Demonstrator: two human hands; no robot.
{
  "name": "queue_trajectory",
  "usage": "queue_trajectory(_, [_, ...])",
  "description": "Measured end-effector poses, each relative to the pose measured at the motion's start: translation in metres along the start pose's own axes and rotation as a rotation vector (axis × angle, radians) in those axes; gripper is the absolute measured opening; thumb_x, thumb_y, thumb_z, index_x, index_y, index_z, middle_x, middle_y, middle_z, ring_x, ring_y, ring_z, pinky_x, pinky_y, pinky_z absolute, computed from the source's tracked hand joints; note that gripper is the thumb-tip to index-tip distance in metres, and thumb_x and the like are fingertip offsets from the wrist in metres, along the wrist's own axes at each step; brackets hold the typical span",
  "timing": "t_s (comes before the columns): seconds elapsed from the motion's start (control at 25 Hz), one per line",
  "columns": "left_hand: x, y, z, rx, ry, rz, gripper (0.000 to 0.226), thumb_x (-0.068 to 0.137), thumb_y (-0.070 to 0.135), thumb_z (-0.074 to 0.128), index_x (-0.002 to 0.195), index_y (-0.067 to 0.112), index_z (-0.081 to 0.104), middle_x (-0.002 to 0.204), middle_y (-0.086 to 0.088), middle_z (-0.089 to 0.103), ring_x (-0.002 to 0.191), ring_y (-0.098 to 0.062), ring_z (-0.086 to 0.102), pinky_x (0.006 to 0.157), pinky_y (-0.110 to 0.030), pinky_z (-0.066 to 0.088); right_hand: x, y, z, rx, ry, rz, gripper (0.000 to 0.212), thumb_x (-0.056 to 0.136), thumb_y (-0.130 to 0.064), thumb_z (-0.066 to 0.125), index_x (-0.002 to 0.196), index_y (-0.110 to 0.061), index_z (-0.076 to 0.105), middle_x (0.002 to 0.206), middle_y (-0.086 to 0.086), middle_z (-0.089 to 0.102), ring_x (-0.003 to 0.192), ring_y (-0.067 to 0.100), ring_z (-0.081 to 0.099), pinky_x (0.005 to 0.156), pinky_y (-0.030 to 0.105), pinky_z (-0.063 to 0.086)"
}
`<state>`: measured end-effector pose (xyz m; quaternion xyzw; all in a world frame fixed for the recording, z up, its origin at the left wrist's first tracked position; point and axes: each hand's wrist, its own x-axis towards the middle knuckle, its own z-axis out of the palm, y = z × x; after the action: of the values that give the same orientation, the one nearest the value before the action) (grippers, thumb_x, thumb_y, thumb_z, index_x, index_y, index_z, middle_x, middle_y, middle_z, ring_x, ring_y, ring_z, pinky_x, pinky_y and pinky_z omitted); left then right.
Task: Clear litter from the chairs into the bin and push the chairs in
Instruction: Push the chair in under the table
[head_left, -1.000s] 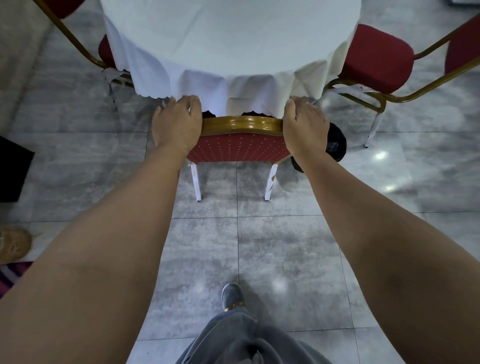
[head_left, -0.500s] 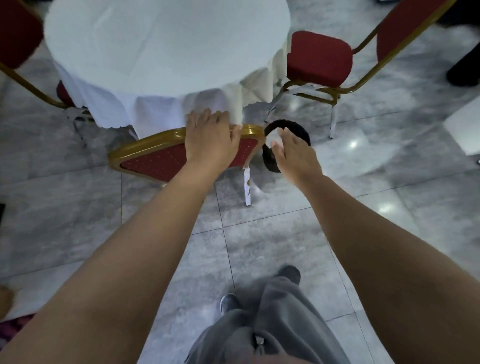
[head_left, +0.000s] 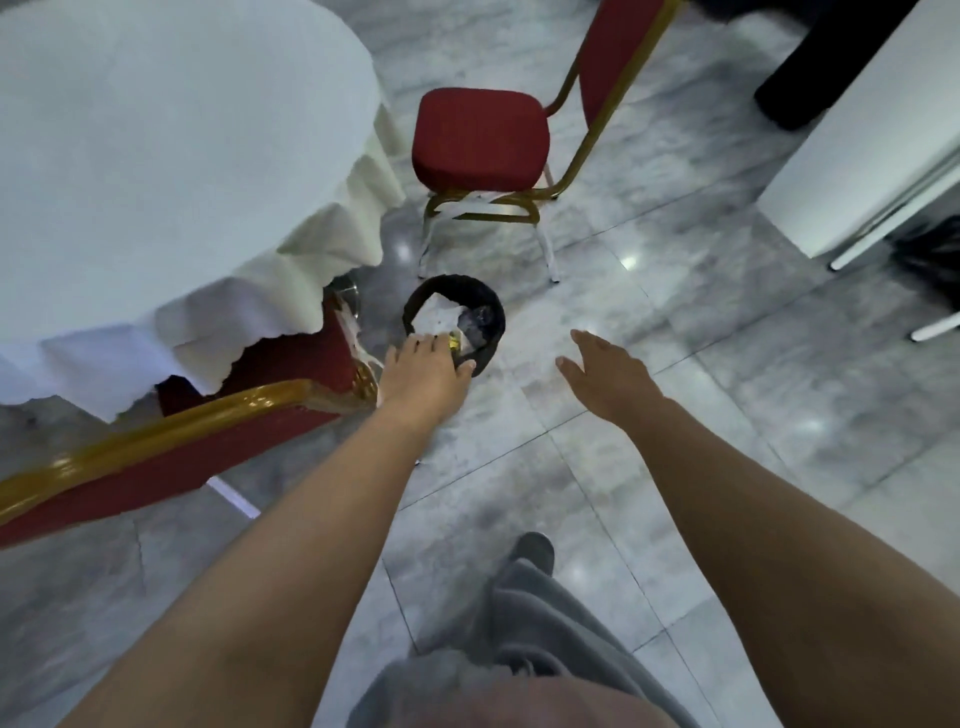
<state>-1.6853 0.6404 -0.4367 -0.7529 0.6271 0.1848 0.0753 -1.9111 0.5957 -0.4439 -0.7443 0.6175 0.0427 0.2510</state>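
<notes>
**Bin at your left fingertips; next chair straight beyond it**

Your left hand (head_left: 426, 371) rests on the near rim of the bin (head_left: 491, 317), fingers curled over the edge, with a small yellowish scrap just under the fingertips; whether you are gripping the rim, the scrap or both cannot be told. Your right hand (head_left: 605, 376) hovers beside the bin to its right, apart from it, palm down and fingers spread, holding nothing. The bin is therefore the left hand's object: the right is near but not in contact.

The bin stands on the floor between the two chairs. White and dark litter (head_left: 441, 319) fills it. The near chair (head_left: 156, 441) lies to the left of your left forearm, its seat under the cloth of the bench (head_left: 156, 156), and looks pushed in. The far chair (head_left: 480, 137) sits directly beyond the bin, away from both hands, its backrest turned outward to the right and its seat clear of the cloth; its seat appears bare.

Hidden or unclear: the bin's depth, the near chair's seat under the cloth, and the dark shapes at the right edge.
</notes>
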Motion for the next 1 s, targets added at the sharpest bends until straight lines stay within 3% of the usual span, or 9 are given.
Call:
queue_trajectory(0.16, [0.059, 0.075, -0.010, -0.009, -0.059, 0.089, 0.059, 0.099, 0.050, 0.033, 0.142, 0.011, 0.041, 0.147, -0.013, 0.045, 0.137, -0.032, 0.036, 0.112, -0.047, 0.029, 0.044, 0.064, -0.046, 0.015, 0.070, 0.050, 0.060, 0.103, -0.044, 0.037, 0.153, -0.014, 0.028, 0.160, 0.008, 0.030, 0.145, 0.030, 0.032, 0.113, 0.046, 0.029])
queue_trajectory(0.44, [0.175, 0.171, -0.040, -0.132, -0.128, 0.089, 0.061, 0.100, 0.052, 0.030, 0.141, 0.009, 0.041, 0.145, -0.014, 0.047, 0.130, -0.035, 0.044, 0.107, -0.047, 0.037, 0.125, 0.137, -0.109, -0.005, 0.088, 0.113, 0.065, 0.102, -0.048, 0.040, 0.155, -0.014, 0.023, 0.162, 0.006, 0.025, 0.147, 0.026, 0.028, 0.114, 0.044, 0.028])
queue_trajectory(0.72, [0.338, 0.249, -0.094, -0.306, -0.116, 0.049, 0.061, 0.100, 0.049, 0.031, 0.147, 0.010, 0.036, 0.150, -0.014, 0.041, 0.136, -0.034, 0.039, 0.107, -0.044, 0.035, 0.269, 0.187, -0.194, -0.038, 0.129, 0.147, 0.067, 0.100, -0.048, 0.044, 0.155, -0.014, 0.024, 0.163, 0.007, 0.022, 0.149, 0.025, 0.024, 0.114, 0.041, 0.027])
queue_trajectory(1.0, [0.491, 0.326, -0.191, -0.503, 0.071, -0.012, 0.059, 0.101, 0.047, 0.030, 0.143, 0.006, 0.038, 0.144, -0.018, 0.045, 0.133, -0.036, 0.040, 0.107, -0.046, 0.033, 0.424, 0.204, -0.299, -0.064, 0.309, 0.020, 0.064, 0.101, -0.046, 0.041, 0.154, -0.012, 0.027, 0.163, 0.007, 0.023, 0.150, 0.025, 0.023, 0.117, 0.041, 0.025])
